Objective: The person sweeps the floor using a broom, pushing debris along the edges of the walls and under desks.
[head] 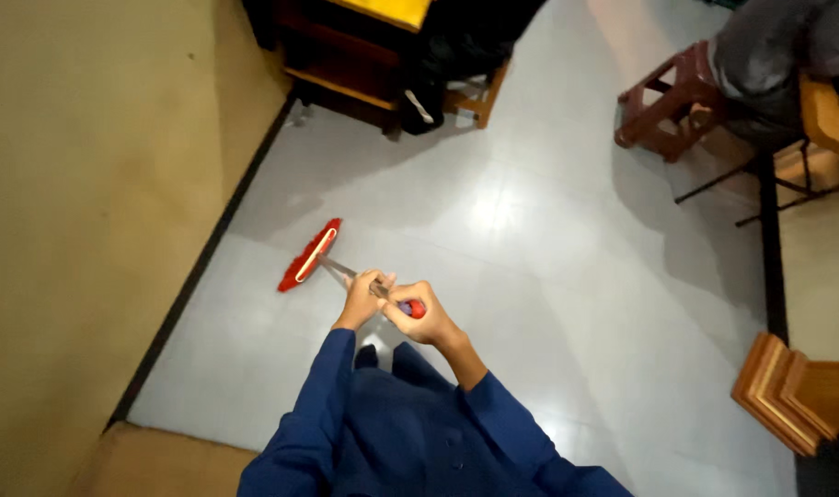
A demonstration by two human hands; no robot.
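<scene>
I hold a broom with both hands over a pale tiled floor. Its red brush head [310, 255] rests on the tiles near the left wall, and a thin metal handle [344, 270] runs back from it toward me. My left hand [362, 294] grips the handle lower down. My right hand [417, 312] closes over the red cap at the handle's top end, just behind the left hand. Both arms wear dark blue sleeves.
A beige wall [79, 212] with a dark baseboard runs along the left. Dark wooden furniture [346, 55] and a black bag [438, 64] stand at the far end. A reddish stool [663, 106] and chairs are at the upper right, a carved wooden piece [792, 391] at the right.
</scene>
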